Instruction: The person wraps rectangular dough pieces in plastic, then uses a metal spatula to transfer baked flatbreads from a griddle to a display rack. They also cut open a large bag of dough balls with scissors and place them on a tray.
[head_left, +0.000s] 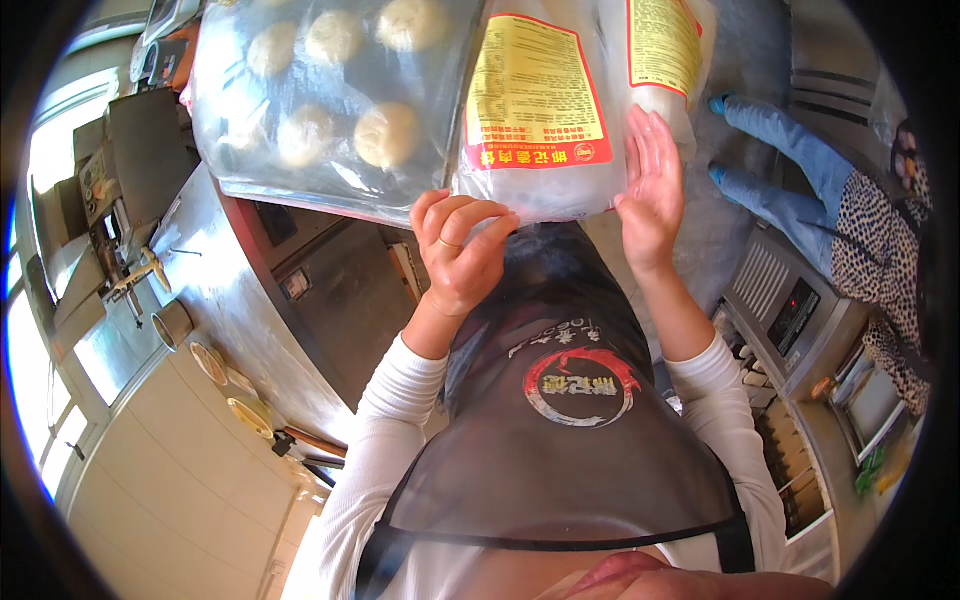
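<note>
My left hand (461, 251), with a ring on one finger, curls its fingers and thumb at the near edge of a clear plastic bag (544, 191). That bag bears a large yellow and red printed label (532, 90), and whitish contents show faintly through it. My right hand (654, 187) is held flat with fingers extended, at the bag's right side. A second labelled bag (664, 112) lies just beyond its fingertips. On the left, clear plastic film (217, 142) covers a metal tray (296, 196) holding several round pale dough pieces (386, 135).
Left of me runs a metal counter (225, 247) with a metal cup (172, 325) at its edge. A person in jeans (787, 142) stands at the right. Below them is a metal appliance (787, 300) with a lit control panel. A dark apron (592, 465) covers my front.
</note>
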